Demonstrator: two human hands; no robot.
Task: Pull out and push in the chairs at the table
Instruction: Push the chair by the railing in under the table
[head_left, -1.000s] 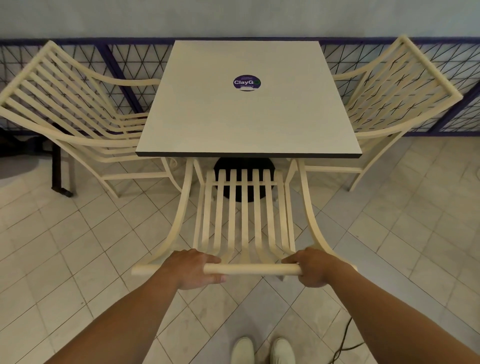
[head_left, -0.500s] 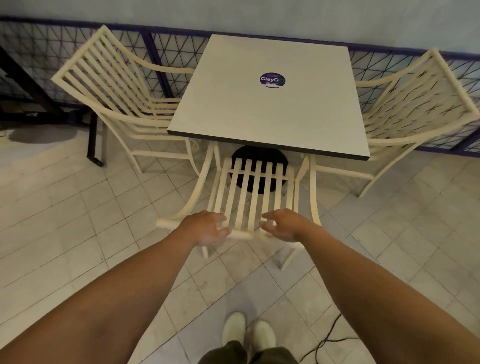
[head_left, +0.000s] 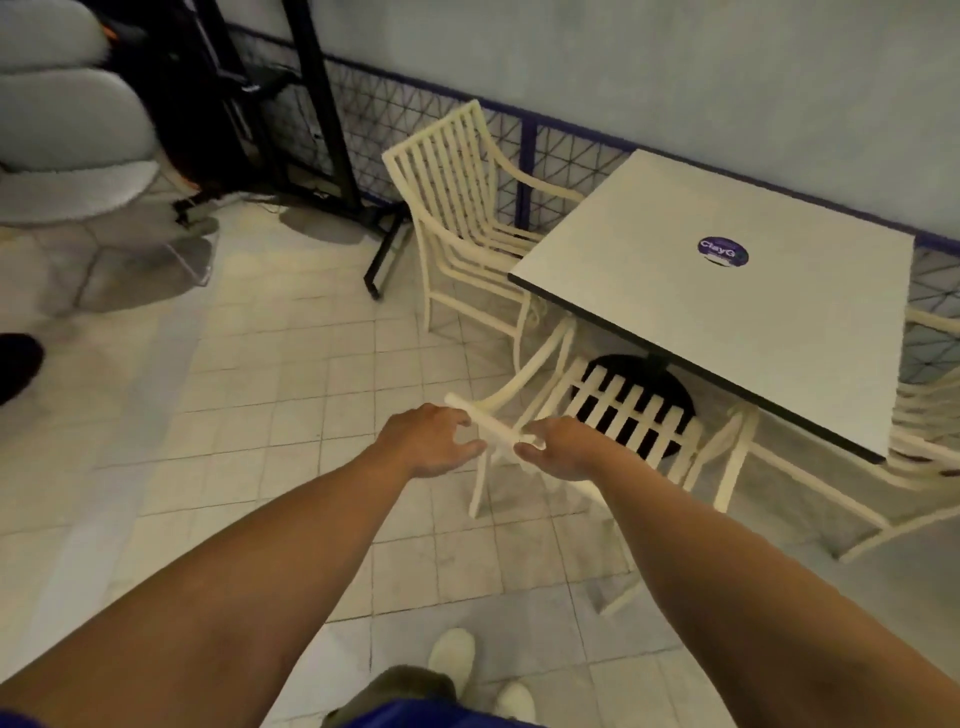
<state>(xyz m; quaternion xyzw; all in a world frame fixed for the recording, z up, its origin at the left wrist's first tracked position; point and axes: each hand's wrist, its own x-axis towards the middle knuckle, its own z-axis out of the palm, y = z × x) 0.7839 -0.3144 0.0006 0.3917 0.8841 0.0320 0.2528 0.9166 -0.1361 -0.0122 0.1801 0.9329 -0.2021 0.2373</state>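
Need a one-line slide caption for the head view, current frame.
Head view: left hand and right hand open at the top rail of the near chair tucked under the table.

Three cream slatted armchairs are standing around a square pale-topped desk (head_left: 727, 322) with a dark edge. The near chair (head_left: 636, 400) is sitting pushed in, its seat tucked under the desk's front edge and its slatted back leaning out toward the viewer, the top rail (head_left: 488, 421) showing blurred. The left chair (head_left: 498, 236) is standing upright at the desk's left side, its seat partly beneath the top and its back turned to the open floor. The right chair (head_left: 930, 452) is showing only in part at the frame's edge, close against the desk's right side.
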